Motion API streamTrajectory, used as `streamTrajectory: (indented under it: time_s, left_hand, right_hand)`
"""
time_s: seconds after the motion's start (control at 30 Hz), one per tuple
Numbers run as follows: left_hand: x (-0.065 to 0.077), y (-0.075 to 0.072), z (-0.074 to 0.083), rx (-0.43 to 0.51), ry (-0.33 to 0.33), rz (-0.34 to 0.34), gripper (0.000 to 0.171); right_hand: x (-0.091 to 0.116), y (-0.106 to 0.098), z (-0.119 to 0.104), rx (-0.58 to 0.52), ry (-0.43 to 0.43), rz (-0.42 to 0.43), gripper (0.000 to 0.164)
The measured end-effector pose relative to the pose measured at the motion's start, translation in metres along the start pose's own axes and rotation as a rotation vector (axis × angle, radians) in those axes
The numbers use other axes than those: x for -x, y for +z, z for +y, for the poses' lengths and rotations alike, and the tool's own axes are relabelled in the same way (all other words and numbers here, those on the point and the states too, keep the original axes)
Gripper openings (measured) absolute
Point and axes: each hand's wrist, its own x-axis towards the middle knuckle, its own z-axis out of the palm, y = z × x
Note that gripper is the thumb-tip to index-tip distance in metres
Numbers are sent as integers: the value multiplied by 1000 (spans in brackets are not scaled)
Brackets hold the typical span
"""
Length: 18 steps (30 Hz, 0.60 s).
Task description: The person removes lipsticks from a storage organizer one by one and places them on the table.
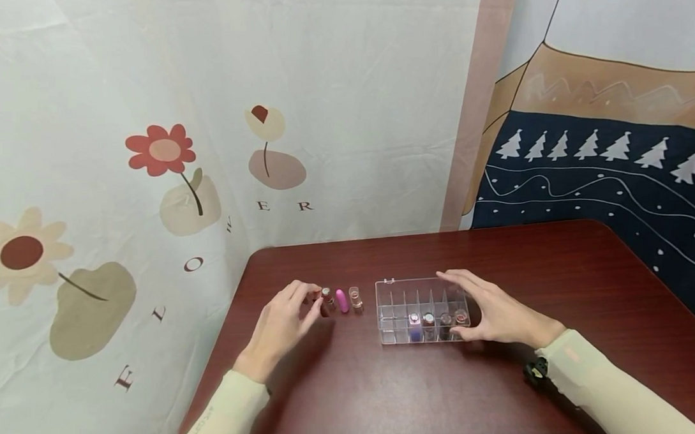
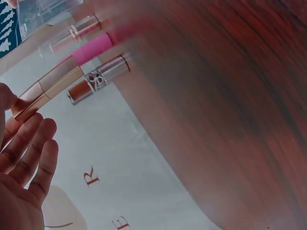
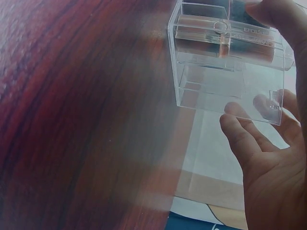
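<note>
My left hand (image 1: 284, 318) pinches the end of a rose-gold lipstick tube (image 2: 48, 88) between thumb and forefinger, the other fingers loosely spread. Beside it stands a clear-and-silver lip gloss tube (image 2: 98, 79) with an orange-brown part. A bright pink tube (image 1: 342, 301) and a clear lip tube (image 1: 356, 300) follow to the right. My right hand (image 1: 497, 307) holds the right end of a clear compartment organizer (image 1: 389, 337), thumb at the front, fingers at the back. Several lip tubes (image 1: 428, 326) stand in its front row; its back row shows no tubes.
A dark reddish wooden table (image 1: 411, 393) carries everything. Behind it hangs a pale cloth (image 1: 350, 115) printed with flowers and letters. At the right is a dark blue cloth (image 1: 599, 182) with white trees.
</note>
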Motion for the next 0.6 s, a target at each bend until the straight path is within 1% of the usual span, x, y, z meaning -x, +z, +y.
streamTrajectory:
  time_s: [0.33,0.6]
  left_hand:
    - [8,3,-15,-9,-54,-16,22]
    - [12,5,-22,-17,-106,-49,21]
  right_hand:
    - [0,0,0,3,5,-3,113]
    - [0,0,0,-1,-1,2,114]
